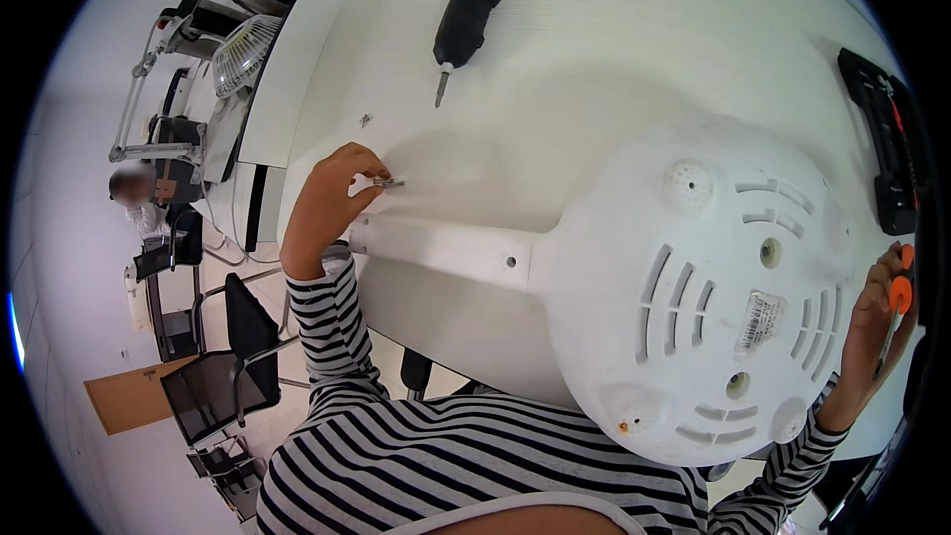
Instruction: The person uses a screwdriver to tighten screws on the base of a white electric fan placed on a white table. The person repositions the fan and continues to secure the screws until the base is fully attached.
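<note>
At about nine o'clock, far from the table, a person (134, 188) sits among black chairs (213, 386), and a small fan (243, 52) stands near the table's far-left corner at about eleven o'clock.

The left hand (327, 203) comes up from the lower edge in a striped sleeve (332, 327). The forearm points toward twelve o'clock and the wrist bends a little to the right. The thumb and the first fingers are pinched together on a small screw (389, 182), which they hold just above the white table (555, 69). The other fingers are curled in.

At twelve o'clock a black electric screwdriver (468, 10) lies on the table, well apart from both hands, with its tip pointing toward the person.

In the middle lies a white appliance base (693, 287), turned upside down, with vent slots and screw holes visible. Its long white arm (446, 248) reaches to nine o'clock and ends just beside the left wrist.

At three o'clock the right hand (872, 327) is raised at the edge of the base, with the forearm coming from five o'clock. Its fingers are closed around a screwdriver with an orange handle (897, 302), whose tip points downward. Above it, at two o'clock, a black tool case (882, 139) lies open on the table.
</note>
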`<state>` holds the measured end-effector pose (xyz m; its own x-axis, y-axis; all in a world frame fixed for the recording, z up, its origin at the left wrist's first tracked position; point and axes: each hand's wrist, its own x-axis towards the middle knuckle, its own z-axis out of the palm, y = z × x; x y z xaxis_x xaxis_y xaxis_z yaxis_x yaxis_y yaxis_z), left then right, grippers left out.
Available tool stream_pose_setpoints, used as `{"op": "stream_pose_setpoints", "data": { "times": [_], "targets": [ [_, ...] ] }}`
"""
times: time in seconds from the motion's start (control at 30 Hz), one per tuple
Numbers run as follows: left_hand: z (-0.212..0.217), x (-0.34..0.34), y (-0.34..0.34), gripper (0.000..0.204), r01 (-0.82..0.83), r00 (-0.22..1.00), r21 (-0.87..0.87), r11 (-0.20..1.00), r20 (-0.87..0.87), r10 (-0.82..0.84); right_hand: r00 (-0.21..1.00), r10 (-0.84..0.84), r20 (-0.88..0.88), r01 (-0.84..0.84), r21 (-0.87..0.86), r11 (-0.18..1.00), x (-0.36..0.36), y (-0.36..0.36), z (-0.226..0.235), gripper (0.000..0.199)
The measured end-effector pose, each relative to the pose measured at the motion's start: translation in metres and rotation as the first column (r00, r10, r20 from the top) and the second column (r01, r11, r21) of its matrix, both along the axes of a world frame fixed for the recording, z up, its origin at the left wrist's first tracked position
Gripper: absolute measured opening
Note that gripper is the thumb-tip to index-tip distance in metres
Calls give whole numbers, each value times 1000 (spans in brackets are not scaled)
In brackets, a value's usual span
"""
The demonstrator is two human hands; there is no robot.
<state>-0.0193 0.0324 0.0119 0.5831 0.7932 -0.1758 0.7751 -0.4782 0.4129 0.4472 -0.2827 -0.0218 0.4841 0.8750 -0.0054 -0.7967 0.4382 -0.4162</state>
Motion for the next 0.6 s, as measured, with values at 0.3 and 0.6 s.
{"op": "stream_pose_setpoints", "data": {
  "times": [0.3, 0.6],
  "targets": [
    [-12, -11, 5, 15, 21, 998, 56, 998, 62, -24, 999, -5, 34, 5, -8, 1000, 1, -1, 5, 53],
    [-17, -21, -2, 31, 30, 994, 39, 999, 103, -34, 991, -58, 118, 51, 61, 997, -10, -2, 13, 47]
  ]
}}
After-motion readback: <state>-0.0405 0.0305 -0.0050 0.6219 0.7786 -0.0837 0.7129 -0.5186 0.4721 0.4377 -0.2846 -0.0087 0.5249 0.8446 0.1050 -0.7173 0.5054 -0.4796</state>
